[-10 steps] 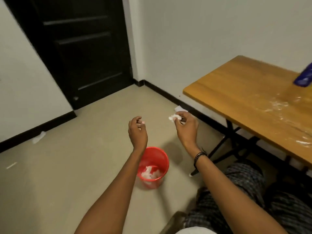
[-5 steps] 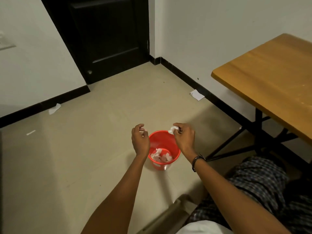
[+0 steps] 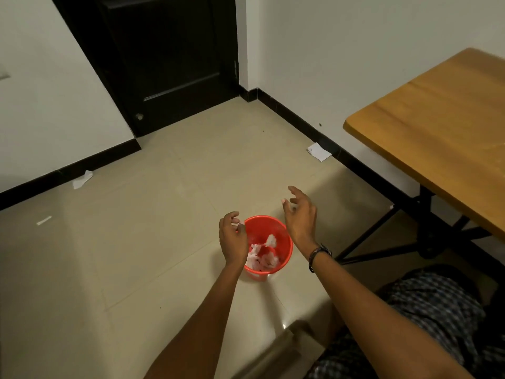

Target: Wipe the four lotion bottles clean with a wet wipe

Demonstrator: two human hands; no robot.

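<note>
Wipes [image 3: 263, 259] lie crumpled inside red bucket [image 3: 263, 227]

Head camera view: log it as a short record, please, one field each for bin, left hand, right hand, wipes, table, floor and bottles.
red bin: upright on the floor
left hand: at the bin's left rim, fingers curled; any pinched scrap too small to tell
right hand: open, fingers spread, holds nothing, above the bin's right rim
wipes: crumpled white wads inside the bin
table: wooden, black legs, at right
floor: paper scraps by the skirting
lotion bottles: not in view
</note>
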